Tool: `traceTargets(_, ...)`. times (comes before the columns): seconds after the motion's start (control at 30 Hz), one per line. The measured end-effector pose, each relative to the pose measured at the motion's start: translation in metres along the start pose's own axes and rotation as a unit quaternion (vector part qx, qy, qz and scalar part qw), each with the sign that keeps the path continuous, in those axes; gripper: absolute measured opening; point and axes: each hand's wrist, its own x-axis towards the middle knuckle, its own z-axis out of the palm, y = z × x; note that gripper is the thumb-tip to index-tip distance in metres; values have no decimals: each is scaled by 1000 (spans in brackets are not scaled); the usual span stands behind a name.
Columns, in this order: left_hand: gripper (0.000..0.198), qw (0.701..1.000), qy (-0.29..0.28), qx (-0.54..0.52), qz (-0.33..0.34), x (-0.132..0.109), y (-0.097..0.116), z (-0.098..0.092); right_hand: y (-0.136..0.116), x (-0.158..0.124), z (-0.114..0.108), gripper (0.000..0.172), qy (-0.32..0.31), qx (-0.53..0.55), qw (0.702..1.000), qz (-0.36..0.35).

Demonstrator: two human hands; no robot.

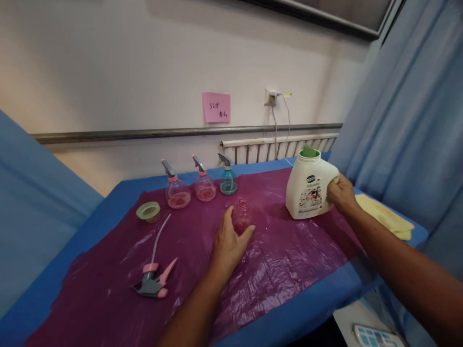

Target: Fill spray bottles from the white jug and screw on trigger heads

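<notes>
My left hand [230, 237] is curled round a small clear pink bottle [242, 214] with no top on its neck, standing on the purple plastic sheet [278, 270]. By its handle, my right hand [342, 194] grips a white detergent jug [307, 190], uncapped, with a green spout in its mouth. The jug is upright, to the right of the bottle. At the front left lies a grey and pink spray nozzle [150, 282] with a thin dip tube. A shallow pale green cup [148, 211] sits behind it.
Two pink spray bottles [178, 195] and a teal spray bottle [228, 183] stand along the back. A yellow cloth [385, 217] lies at the right. A blue cover [126, 185] shows under the sheet. Behind are a rail [144, 134] and a socket with a cable [270, 98].
</notes>
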Motion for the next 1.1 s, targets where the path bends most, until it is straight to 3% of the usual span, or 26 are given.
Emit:
traceTargets(0.1,89,1000,-4,6,17,0,-2,2,-20,10,-8,33,-3,-50,999,-12)
traceTargets(0.23,88,1000,-5,6,25,-1,-2,3,-55,18,-18,23,-48,-184,979,-78)
traceTargets(0.43,88,1000,-6,-1,27,-3,3,1,-93,19,-18,14,-91,-247,959,-103)
traceTargets(0.83,91,999,-17,-10,32,-6,5,3,-117,27,-8,31,-107,-348,912,-190)
traceTargets(1.1,89,999,-16,-16,31,-8,5,4,-136,25,-1,31,-136,-438,851,-256)
